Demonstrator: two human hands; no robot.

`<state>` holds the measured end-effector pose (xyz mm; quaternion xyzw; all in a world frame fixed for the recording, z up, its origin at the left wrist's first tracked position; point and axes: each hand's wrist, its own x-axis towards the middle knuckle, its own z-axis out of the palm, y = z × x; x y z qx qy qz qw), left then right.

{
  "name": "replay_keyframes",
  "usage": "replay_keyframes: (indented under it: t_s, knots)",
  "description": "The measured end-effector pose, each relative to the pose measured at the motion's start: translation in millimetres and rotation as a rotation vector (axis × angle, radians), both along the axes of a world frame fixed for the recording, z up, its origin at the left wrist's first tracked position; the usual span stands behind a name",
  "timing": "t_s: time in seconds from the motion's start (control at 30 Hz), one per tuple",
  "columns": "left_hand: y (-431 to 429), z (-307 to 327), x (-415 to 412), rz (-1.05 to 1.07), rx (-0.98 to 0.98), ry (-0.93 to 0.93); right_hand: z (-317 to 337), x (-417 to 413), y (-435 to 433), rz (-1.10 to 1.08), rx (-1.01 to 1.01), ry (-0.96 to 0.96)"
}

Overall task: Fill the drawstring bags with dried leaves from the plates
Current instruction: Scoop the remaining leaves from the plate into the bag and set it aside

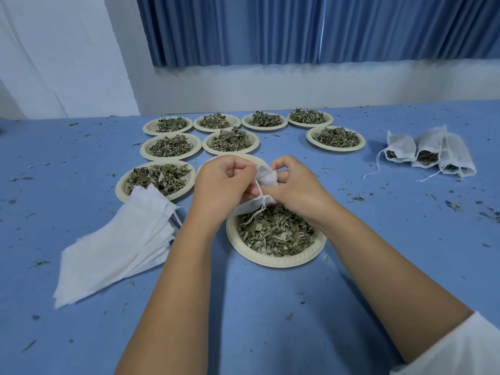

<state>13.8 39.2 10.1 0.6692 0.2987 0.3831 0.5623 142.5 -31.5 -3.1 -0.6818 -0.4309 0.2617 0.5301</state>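
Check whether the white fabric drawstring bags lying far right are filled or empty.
Filled: the white fabric drawstring bags bulge, dark leaves showing at their mouths.

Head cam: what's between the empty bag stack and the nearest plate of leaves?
Head view: the left forearm crosses over the blue table between the stack of empty bags and the nearest plate; nothing else shows there.

matt cream paper plates with ribbed rims hold dry, crinkled green-brown leaves on a smooth, matt blue table covering; thin white fibrous cloth forms the flat bag stack at near left, the stuffed bags with white cotton-like strings at far right and the bag in hand; pleated blue fabric curtains hang beyond
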Motion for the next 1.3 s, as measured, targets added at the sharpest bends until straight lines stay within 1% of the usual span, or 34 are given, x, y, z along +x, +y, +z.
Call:
replay_keyframes:
  t_s: [0.13, 0.23, 0.3, 0.37, 0.4, 0.43, 0.5, 0.53, 0.6, 0.63, 0.7, 0.77, 0.87, 1.0, 1.07, 1.17, 1.3]
  knots:
    - [-5.1, 2.2, 1.5, -0.087, -0.038, 0.009, -1.2, -1.8, 1.5, -0.012, -0.017, -0.055]
    - [-3.4, 1.7, 0.2, -0.039, -0.004, 0.031, -2.1, -0.5, 1.2, 0.013, -0.019, -0.038]
    - [0.5, 1.0, -1.9, 0.017, 0.004, 0.031, 0.2, 3.3, 0.2, 0.07, -0.036, 0.043]
    - [4.3, 0.3, -4.5, 0.075, 0.013, 0.033, 5.6, 8.9, -2.4, 0.15, -0.043, 0.178]
    - [5.8, 0.1, -5.8, 0.097, 0.017, 0.035, 8.6, 12.6, -4.0, 0.163, -0.066, 0.179]
    - [6.8, -0.2, -6.9, 0.113, 0.014, 0.033, 11.4, 16.8, -6.6, 0.154, -0.113, 0.094]
    - [7.8, -0.3, -8.5, 0.126, -0.002, 0.024, 13.7, 25.7, -10.8, 0.145, -0.21, -0.207]
    - [8.1, -0.2, -8.8, 0.128, -0.004, 0.024, 14.0, 29.5, -12.1, 0.157, -0.24, -0.36]
    - [8.2, 0.2, -9.3, 0.134, 0.003, 0.025, 14.2, 31.0, -14.1, 0.227, -0.322, -0.575]
    - [8.5, 0.4, -9.4, 0.138, 0.006, 0.024, 13.1, 30.5, -14.6, 0.268, -0.385, -0.633]
    - [9.8, 0.8, -10.6, 0.146, 0.003, 0.006, 9.6, 27.4, -13.5, 0.329, -0.465, -0.664]
    - [10.9, 1.5, -12.2, 0.147, -0.002, -0.027, 4.1, 23.3, -10.3, 0.341, -0.46, -0.721]
    - [11.5, 2.0, -13.5, 0.151, 0.001, -0.038, -0.6, 20.2, -5.7, 0.291, -0.418, -0.78]
    - [10.7, 0.9, -11.9, 0.149, 0.012, 0.008, -2.0, 20.1, -6.2, 0.269, -0.39, -0.791]
    - [10.7, 0.3, -11.8, 0.148, 0.017, 0.022, 0.9, 21.1, -6.8, 0.263, -0.376, -0.762]
    - [10.9, 0.2, -12.8, 0.14, 0.016, 0.02, 7.9, 25.6, -9.0, 0.228, -0.319, -0.636]
    - [10.1, 1.6, -13.1, 0.14, 0.011, 0.014, 16.5, 32.8, -14.5, 0.17, -0.233, -0.388]
